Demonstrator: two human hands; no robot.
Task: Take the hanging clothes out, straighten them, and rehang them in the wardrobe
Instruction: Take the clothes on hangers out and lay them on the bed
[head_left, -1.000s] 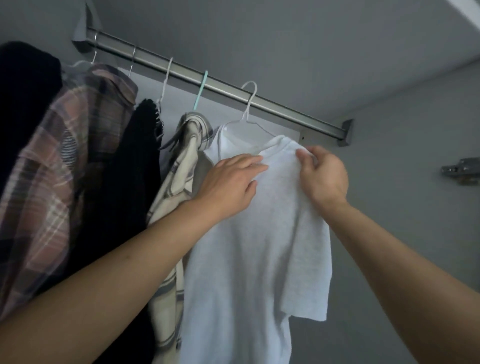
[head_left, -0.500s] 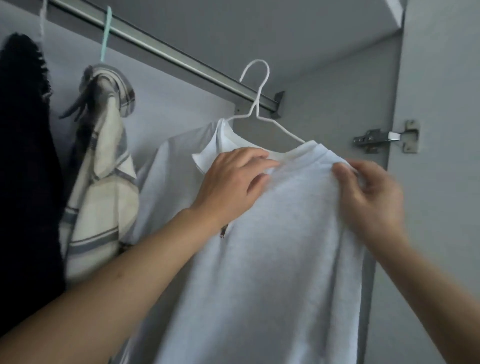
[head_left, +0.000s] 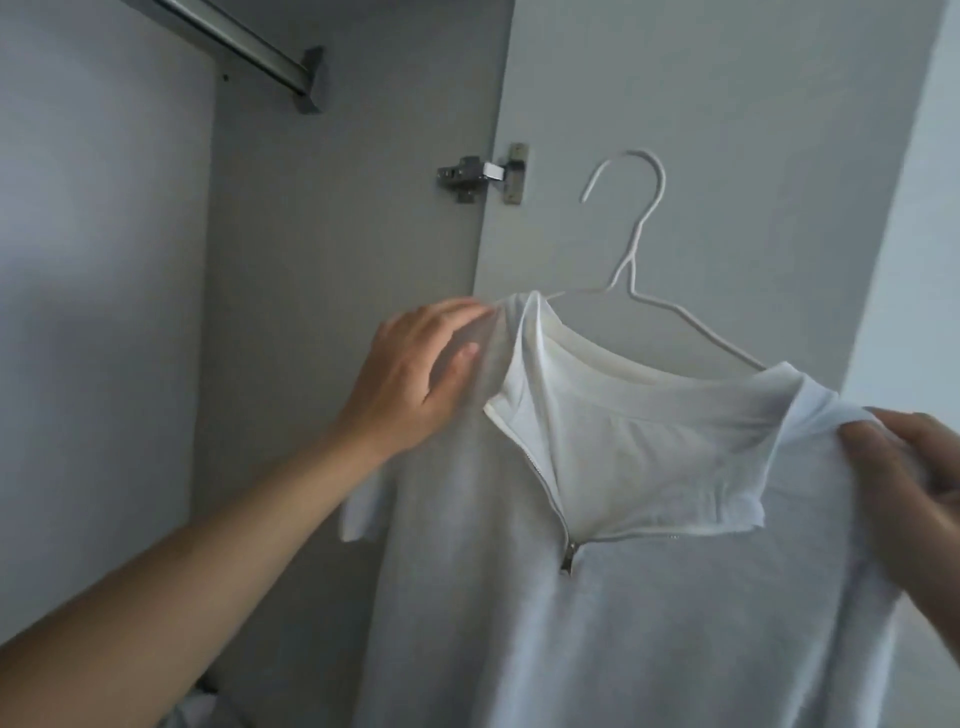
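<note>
A white short-sleeved shirt (head_left: 649, 597) with a half-open zip collar hangs on a thin white wire hanger (head_left: 631, 249). The hanger is off the rail and its hook points up in front of the wardrobe door. My left hand (head_left: 415, 374) pinches the shirt's left shoulder. At the frame's right edge, my right hand (head_left: 919, 478) grips the right shoulder. Both hands hold the shirt up with its front facing me.
The end of the metal rail (head_left: 249, 47) and its bracket show at the top left. A metal hinge (head_left: 483, 176) joins the wardrobe's side wall to the open grey door (head_left: 727, 104). The other hanging clothes are out of view.
The shirt and its hanger have come off the rail and moved right, out in front of the door. The view swung right, so the other clothes left the frame.
</note>
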